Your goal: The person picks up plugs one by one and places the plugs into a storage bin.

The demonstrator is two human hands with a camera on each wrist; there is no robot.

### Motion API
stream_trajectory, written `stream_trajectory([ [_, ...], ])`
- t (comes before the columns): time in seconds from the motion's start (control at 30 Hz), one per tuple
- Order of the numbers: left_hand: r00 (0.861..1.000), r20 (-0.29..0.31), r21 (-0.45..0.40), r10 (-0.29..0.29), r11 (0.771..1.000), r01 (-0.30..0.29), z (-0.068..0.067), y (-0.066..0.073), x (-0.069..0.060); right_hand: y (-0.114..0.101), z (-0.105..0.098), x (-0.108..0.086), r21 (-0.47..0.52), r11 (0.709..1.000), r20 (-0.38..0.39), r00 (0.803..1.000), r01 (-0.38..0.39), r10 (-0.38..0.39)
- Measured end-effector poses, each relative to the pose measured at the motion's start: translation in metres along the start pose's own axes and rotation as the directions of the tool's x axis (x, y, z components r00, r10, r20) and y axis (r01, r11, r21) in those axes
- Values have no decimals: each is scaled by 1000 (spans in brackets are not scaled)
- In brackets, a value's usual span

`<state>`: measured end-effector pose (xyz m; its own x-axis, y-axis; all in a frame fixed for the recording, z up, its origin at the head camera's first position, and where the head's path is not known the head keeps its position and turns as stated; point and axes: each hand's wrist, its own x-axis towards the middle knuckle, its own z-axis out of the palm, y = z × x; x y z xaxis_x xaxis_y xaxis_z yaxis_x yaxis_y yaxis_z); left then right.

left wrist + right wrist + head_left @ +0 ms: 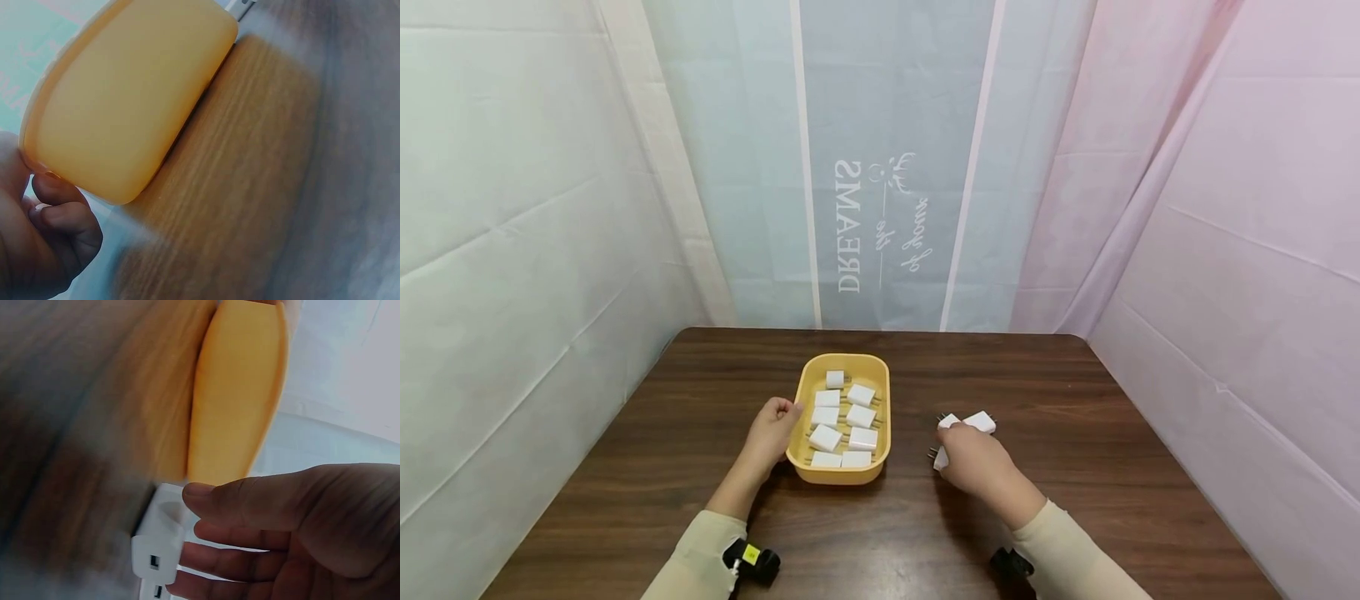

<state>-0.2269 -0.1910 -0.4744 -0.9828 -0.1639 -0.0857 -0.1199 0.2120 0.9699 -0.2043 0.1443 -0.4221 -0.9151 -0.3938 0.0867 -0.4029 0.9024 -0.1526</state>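
A yellow plastic tray [838, 476] holds several white plug-in chargers [825, 417], laid roughly in two columns with metal prongs showing. My left hand [772, 429] pinches the tray's left rim, its fingers curled beneath the edge in the left wrist view. To the right of the tray, my right hand [977, 462] is over a small group of white chargers [981, 422] on the table. In the right wrist view its thumb and loosely bent fingers are beside a charger [154, 559] with a port in its end; the hand partly hides the group.
The brown wood-grain table [1037, 375] has rounded far corners. A pale curtain [895, 100] with mirrored lettering hangs behind it, and white sheets [512, 208] stand at both sides. A dark camera [752, 561] is strapped at the left wrist.
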Motion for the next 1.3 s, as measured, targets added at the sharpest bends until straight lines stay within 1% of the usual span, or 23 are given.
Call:
stream_trajectory([
  [0.13,1000,2,3,-4,1000,4,0,-1,1,1,3,-3,-14,1000,-15,1000,-3,3],
  [0.43,1000,2,-19,-3,1000,3,1,0,0,1,5,-5,5,1000,-30,1000,-10,10],
  [0.7,1000,0,-4,-2,1000,2,0,2,0,2,6,-3,1,1000,-47,999,14,-13],
  [1.07,1000,3,-15,-11,1000,11,-1,2,-1,4,5,-3,2,1000,-48,999,11,-11],
  [1.3,1000,5,-11,-6,1000,6,-2,1,-1,3,0,-3,21,1000,-63,998,14,-13],
])
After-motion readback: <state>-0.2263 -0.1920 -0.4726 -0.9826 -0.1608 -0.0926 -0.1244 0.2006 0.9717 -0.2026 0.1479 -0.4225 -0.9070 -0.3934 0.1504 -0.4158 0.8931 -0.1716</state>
